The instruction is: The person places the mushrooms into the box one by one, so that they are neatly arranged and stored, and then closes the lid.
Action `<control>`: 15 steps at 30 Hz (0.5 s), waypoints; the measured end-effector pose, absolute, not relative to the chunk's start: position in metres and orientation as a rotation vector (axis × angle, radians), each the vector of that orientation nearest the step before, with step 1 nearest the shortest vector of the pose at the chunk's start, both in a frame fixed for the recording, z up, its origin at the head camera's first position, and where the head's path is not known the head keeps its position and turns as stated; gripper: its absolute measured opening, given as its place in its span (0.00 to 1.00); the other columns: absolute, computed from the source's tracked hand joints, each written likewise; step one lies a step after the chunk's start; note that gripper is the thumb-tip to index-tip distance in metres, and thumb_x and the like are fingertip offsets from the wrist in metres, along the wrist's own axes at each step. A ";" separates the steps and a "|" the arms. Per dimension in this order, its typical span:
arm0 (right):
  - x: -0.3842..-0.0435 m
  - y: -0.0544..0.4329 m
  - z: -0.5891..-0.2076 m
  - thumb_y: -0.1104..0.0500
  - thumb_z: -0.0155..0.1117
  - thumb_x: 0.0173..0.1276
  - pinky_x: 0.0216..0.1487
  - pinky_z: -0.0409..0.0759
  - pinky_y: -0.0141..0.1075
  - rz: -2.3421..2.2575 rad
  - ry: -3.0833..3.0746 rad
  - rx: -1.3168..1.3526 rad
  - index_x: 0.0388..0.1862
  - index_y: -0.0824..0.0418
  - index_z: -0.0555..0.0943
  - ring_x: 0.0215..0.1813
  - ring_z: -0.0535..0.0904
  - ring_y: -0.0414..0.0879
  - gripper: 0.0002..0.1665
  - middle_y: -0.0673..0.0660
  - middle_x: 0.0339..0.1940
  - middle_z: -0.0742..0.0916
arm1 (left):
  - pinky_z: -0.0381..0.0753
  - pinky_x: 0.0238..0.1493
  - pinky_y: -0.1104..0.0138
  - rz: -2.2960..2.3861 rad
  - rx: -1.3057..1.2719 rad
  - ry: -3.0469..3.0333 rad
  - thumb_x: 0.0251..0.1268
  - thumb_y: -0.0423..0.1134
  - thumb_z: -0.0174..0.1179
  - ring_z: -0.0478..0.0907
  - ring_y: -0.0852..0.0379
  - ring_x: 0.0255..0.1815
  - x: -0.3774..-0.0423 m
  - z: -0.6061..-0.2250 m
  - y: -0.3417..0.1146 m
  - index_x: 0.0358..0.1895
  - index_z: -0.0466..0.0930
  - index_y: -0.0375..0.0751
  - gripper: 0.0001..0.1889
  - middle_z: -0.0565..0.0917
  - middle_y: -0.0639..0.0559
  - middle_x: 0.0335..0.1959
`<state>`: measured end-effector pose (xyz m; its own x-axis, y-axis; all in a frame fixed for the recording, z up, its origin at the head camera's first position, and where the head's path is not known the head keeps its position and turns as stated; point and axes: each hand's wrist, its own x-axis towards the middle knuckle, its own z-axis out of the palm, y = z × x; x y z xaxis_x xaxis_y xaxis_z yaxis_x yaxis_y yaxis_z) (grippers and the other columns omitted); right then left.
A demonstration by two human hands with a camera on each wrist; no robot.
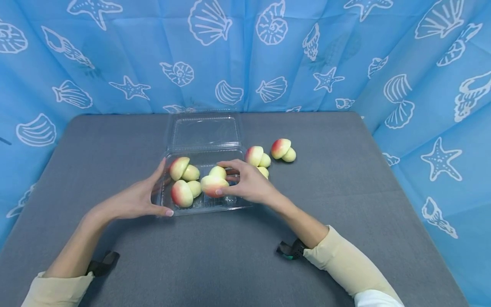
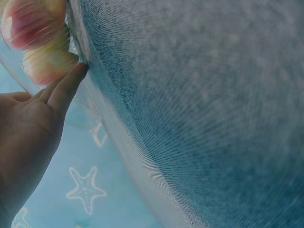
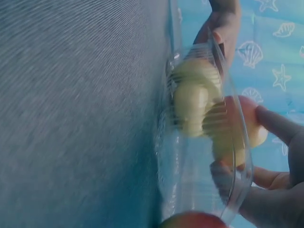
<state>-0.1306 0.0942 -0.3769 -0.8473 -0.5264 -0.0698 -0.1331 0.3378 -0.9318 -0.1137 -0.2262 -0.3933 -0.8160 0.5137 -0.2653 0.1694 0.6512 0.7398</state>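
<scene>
A clear plastic clamshell box (image 1: 207, 209) has its lid (image 1: 205, 130) folded back. Inside, along its left side, lie two mushroom-shaped pieces (image 1: 182, 194) (image 1: 184, 169), pale yellow-green with red-blushed caps. My right hand (image 1: 251, 181) pinches another toy mushroom (image 1: 214, 184) between thumb and fingers over the box's middle; the right wrist view shows this mushroom (image 3: 249, 121) partly behind the clear wall. My left hand (image 1: 134, 198) rests against the box's left side, fingers fairly straight, thumb by the front-left corner. In the left wrist view, its fingertips (image 2: 78, 71) touch the wall.
To the right of the box lie more mushrooms: one (image 1: 284, 150) farther off, one (image 1: 258, 156) beside the rim, and one (image 1: 263, 171) partly hidden by my right hand. A grey cloth (image 1: 215, 260) covers the table; a blue shell-print curtain (image 1: 238, 55) hangs behind.
</scene>
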 end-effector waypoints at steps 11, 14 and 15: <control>-0.128 0.075 -0.377 0.54 0.78 0.58 0.50 0.81 0.34 -1.130 2.420 -0.573 0.69 0.60 0.74 0.58 0.82 0.47 0.41 0.57 0.65 0.79 | 0.63 0.68 0.42 1.046 0.567 2.398 0.50 0.55 0.76 0.53 0.35 0.77 -0.114 -0.393 -0.226 0.78 0.19 0.49 0.72 0.37 0.36 0.81; -0.128 0.072 -0.377 0.54 0.78 0.58 0.52 0.81 0.36 -1.083 2.413 -0.575 0.70 0.60 0.73 0.58 0.82 0.48 0.42 0.57 0.64 0.80 | 0.63 0.68 0.43 1.068 0.567 2.377 0.51 0.53 0.76 0.52 0.35 0.77 -0.113 -0.392 -0.226 0.78 0.19 0.49 0.71 0.36 0.37 0.81; -0.129 0.072 -0.377 0.54 0.78 0.58 0.52 0.81 0.36 -1.072 2.408 -0.578 0.70 0.60 0.73 0.59 0.81 0.47 0.42 0.57 0.64 0.80 | 0.63 0.68 0.43 1.076 0.566 2.368 0.52 0.52 0.76 0.52 0.35 0.77 -0.113 -0.391 -0.226 0.78 0.18 0.49 0.71 0.35 0.37 0.81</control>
